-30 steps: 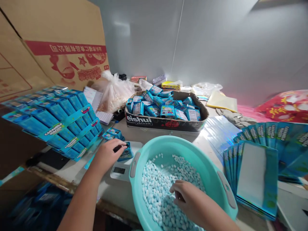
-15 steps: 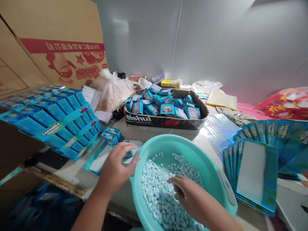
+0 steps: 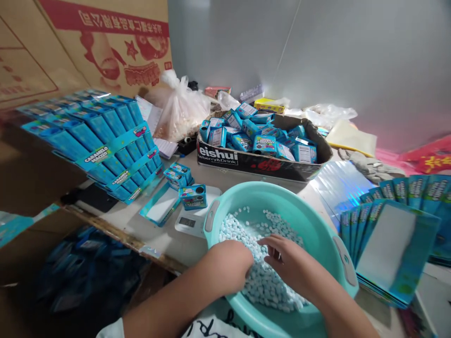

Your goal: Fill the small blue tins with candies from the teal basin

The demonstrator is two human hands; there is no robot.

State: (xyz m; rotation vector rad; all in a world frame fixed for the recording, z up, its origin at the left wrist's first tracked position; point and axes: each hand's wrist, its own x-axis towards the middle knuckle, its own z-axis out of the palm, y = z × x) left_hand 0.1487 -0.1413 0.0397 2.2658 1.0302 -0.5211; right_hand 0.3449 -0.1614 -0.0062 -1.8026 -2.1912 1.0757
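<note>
A turquoise plastic basin (image 3: 260,188) with grey-padded handles holds many small pale blue and white candies (image 3: 268,288). My left hand (image 3: 232,265) is bent down into the basin at its near left, back of the hand up, its fingers hidden from view. My right hand (image 3: 287,256) hovers over the candies beside it, fingers loosely bent and apart, with nothing visible in them. Left of the basin, a small blue candy box (image 3: 193,197) stands on a white digital scale (image 3: 190,225). Two or more similar boxes (image 3: 178,175) are next to a flat blue carton tray (image 3: 160,204).
A black carton (image 3: 246,164) full of small blue boxes stands behind the basin. Stacked display packs (image 3: 105,145) are at left, fanned flat blue cartons (image 3: 391,249) at right. A tied plastic bag (image 3: 185,105) sits at the back. Below the table edge is a bin of blue pieces (image 3: 88,263).
My left hand has moved from beside the scale, rightward and down into the basin, uncovering the scale and its box. My right hand stays over the candies. The view has shifted left and downward.
</note>
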